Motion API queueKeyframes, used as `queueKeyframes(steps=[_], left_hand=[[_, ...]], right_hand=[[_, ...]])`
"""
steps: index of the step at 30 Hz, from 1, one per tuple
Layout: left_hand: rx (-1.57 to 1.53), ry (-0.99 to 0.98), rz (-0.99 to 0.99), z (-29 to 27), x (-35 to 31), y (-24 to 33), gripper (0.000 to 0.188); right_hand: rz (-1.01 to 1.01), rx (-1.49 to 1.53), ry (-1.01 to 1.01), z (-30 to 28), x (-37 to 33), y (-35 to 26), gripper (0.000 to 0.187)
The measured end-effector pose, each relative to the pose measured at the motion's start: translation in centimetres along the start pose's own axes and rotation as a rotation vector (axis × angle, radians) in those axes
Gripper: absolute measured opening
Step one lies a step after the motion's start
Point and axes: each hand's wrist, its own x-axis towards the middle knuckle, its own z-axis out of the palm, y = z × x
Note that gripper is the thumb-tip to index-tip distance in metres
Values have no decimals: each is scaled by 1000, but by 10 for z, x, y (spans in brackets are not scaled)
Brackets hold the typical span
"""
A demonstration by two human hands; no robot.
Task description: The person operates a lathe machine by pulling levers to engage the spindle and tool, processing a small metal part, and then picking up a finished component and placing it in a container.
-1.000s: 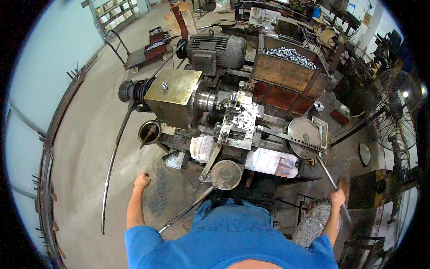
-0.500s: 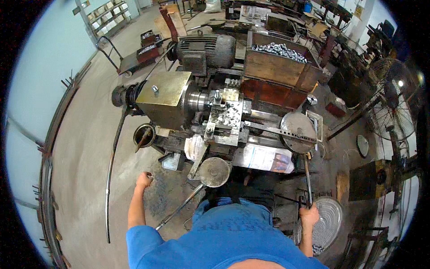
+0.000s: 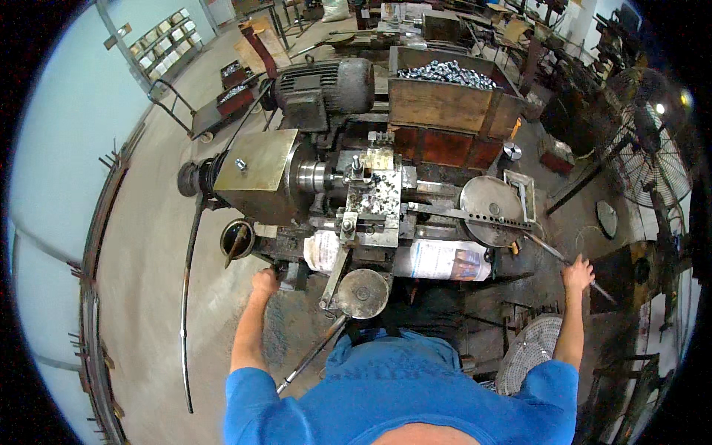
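Observation:
My right hand [image 3: 577, 274] is on the long metal lever [image 3: 546, 246] of the round plate [image 3: 491, 202] at the lathe's right end; the rod sticks out past my fingers. My left hand [image 3: 265, 282] is closed at the near left of the lathe [image 3: 259, 174], beside a small grey box [image 3: 295, 277]. What its fingers hold, if anything, is hidden. Metal chips cover the tool slide [image 3: 377, 196], in front of the bright chuck [image 3: 311, 176]. A second round plate [image 3: 363, 294] with its own lever [image 3: 311, 354] sits close to my body.
Behind the lathe are an electric motor [image 3: 322, 89] and a wooden bin [image 3: 437, 104] of small metal parts. A pot with a brush [image 3: 237, 239] hangs at the left. A round perforated basket [image 3: 528, 354] and a standing fan [image 3: 645, 148] are at the right.
My right hand has pushed the right lever outward to the right and away from me. My left hand has moved forward and right, to the lathe's near left side.

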Motion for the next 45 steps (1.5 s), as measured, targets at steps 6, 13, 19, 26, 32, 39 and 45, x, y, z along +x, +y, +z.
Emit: queueKeyframes(steps=[6,13,19,26,32,39,45], left_hand=[[-348,233,-425,74,-5,40,42],[-60,-74,-120,6,-16,4,39],[-421,90,-162,-75,-41,-29,41],[-238,675,-541,-187,-160,-147,32],[-340,421,-671,-144,-199,-63,50],[-670,258,-518,-152,-181,-65,29],[-925,232,-434,-133,-159,-86,21]], right_hand=[[-158,386,37,-53,-40,-47,62],[-632,948,168,-172,-57,-160,44],[-1314,1095,305,-299,-116,-321,39],[-1552,508,347,-334,-159,-446,29],[-1547,464,220,-317,-157,-471,30],[-1504,400,338,-324,-160,-459,25],[-1291,678,406,-375,-90,-406,37]])
